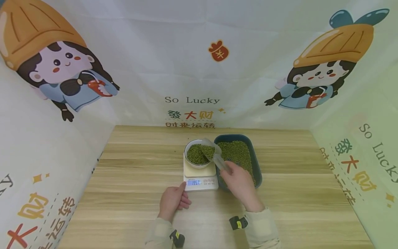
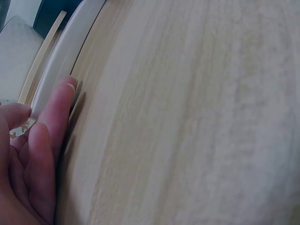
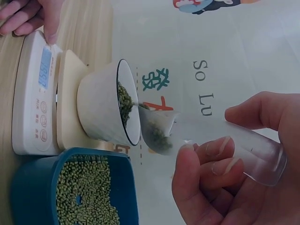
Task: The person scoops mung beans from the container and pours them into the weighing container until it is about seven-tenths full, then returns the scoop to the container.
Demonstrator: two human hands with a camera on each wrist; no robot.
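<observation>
My right hand grips the handle of a clear plastic scoop, fingers and thumb curled round it. Green mung beans lie in the scoop, and its tip is tilted over the rim of a white bowl. More mung beans fill part of this bowl, which stands on the platform of a white kitchen scale. My left hand rests at the scale's front left corner, thumb touching beside the lit display, other fingers loosely bent along the side.
A dark blue tub of mung beans stands right beside the scale. Under everything is a wood-grain table. Behind it and on both sides hang printed cloth walls. A few stray beans lie behind the bowl.
</observation>
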